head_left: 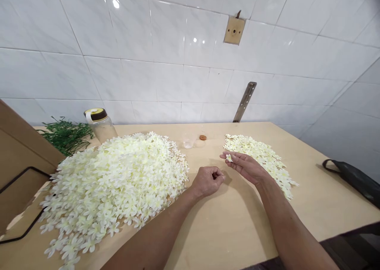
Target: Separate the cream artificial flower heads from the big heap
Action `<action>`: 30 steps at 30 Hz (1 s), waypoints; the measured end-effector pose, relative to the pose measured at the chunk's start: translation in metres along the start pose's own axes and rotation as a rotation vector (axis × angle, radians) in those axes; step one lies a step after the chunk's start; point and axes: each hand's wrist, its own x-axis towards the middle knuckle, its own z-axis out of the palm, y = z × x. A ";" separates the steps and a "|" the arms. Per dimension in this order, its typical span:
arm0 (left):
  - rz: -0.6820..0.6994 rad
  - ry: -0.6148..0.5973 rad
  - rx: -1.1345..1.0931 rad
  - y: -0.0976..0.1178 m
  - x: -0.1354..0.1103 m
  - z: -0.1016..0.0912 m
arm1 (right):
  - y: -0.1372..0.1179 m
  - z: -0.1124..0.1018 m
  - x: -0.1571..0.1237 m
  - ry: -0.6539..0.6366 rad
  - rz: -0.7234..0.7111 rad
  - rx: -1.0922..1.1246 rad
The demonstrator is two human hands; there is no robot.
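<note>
My right hand [245,165] pinches a small white flower [229,157] with a yellow centre between its fingertips, just above the table. Close by on the left, my left hand [208,180] is curled closed with thumb and index finger together; whatever is in it, if anything, is hidden. A large heap of white-yellow artificial flowers [124,179] lies to the left of my left hand. Beyond my right hand and wrist spreads a thinner layer of similar small flowers [264,153]. A small clear cup [188,144] and a little brown disc [202,137] sit behind my hands.
A clear bottle [103,131] with a dark and yellow lid stands behind the big heap, beside green artificial stems [69,135]. At the left edge is a brown cardboard box [23,159]. A black pouch [354,179] lies on the table's [314,199] right side. Behind is a tiled wall.
</note>
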 end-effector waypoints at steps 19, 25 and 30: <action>0.016 0.018 0.025 -0.007 0.000 0.002 | 0.028 0.002 0.016 0.117 -0.108 -0.220; 0.010 0.016 0.038 -0.006 0.000 0.001 | 0.031 0.020 0.017 0.201 -0.158 -0.434; -0.006 0.010 0.024 -0.002 0.000 0.000 | 0.030 0.026 0.016 0.245 -0.161 -0.464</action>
